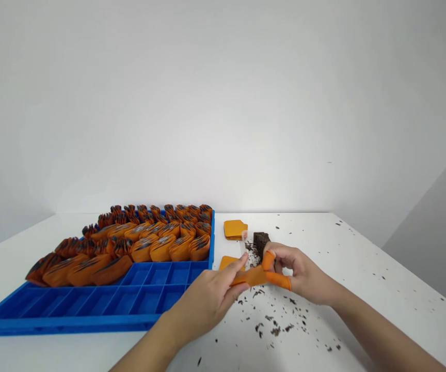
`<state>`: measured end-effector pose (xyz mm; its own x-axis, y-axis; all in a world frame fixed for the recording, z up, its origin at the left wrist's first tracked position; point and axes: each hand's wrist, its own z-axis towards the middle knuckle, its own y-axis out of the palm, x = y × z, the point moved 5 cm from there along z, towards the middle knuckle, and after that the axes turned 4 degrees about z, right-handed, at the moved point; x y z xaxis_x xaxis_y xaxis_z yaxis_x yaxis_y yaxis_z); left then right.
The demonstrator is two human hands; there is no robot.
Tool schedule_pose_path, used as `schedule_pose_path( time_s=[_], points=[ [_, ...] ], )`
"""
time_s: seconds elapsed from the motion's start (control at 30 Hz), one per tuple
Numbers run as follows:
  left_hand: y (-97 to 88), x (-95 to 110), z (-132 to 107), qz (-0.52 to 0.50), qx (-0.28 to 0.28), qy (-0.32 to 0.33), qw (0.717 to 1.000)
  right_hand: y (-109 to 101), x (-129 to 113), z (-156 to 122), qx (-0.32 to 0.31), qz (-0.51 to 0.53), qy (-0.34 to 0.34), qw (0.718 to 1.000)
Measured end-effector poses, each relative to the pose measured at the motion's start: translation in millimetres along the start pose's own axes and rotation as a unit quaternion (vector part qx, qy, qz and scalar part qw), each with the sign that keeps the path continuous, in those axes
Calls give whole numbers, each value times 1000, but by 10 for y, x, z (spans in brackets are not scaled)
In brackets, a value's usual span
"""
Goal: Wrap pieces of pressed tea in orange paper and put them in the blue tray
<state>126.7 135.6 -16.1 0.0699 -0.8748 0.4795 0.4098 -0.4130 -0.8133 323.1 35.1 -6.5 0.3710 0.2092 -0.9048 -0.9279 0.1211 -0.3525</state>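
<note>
A small flat orange packet (254, 276) is held between both hands, above the white table. My left hand (217, 287) pinches its left end between thumb and fingers. On its right end, my right hand (300, 274) closes with a thumb and finger that wear orange finger covers (279, 280). Just behind my right hand stands a dark brown crumbly block (260, 242), partly hidden by the fingers. An orange piece (231, 262) lies beyond my left hand, partly covered by it. Farther back is a stack of flat orange packets (234, 229) with a tab.
Left of my hands lies a blue compartment tray (91, 323). Many of its compartments hold bundles of orange packets (141, 248) with dark edges; front compartments show bare floors. Dark crumbs (275, 330) are scattered over the white table (362, 268). A plain wall rises behind.
</note>
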Motion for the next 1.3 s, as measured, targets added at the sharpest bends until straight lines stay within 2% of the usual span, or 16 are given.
schedule_pose_path(
  time_s=[0.13, 0.33, 0.5, 0.6, 0.73, 0.83, 0.9, 0.97, 1.07, 1.2, 1.3],
  points=[
    [24, 70, 11, -85, -9, -4, 996, -19, 33, 2, -14, -4, 5, 1000],
    [102, 107, 5, -84, -23, 4, 996, 104, 56, 27, -12, 8, 18, 1000],
    [86, 96, 24, -89, 26, 31, 995, 151, 61, 31, 22, -3, 10, 1000],
    [45, 78, 56, -108, 57, -5, 993, 142, 44, 27, 21, 23, -6, 999],
    [45, 31, 66, -212, 96, -83, 969, 173, 10, 26, -22, 47, -44, 998],
    [65, 43, 69, -262, 87, -84, 958, 162, 35, 34, 14, 23, -59, 998],
    [11, 65, 71, -209, 102, -51, 971, 143, 60, 37, 47, 3, -67, 997],
    [-88, 89, 64, -97, 142, -9, 985, 136, 72, 36, 58, -36, -79, 994],
    [-185, 111, 47, 36, 176, 35, 983, 146, 44, 22, 66, -122, -120, 983],
    [-130, 126, 45, 65, 128, 77, 987, 226, -6, -8, 58, -217, -162, 961],
    [-73, 106, 54, 53, 115, 84, 988, 268, -50, -31, 60, -280, -185, 940]
  ],
)
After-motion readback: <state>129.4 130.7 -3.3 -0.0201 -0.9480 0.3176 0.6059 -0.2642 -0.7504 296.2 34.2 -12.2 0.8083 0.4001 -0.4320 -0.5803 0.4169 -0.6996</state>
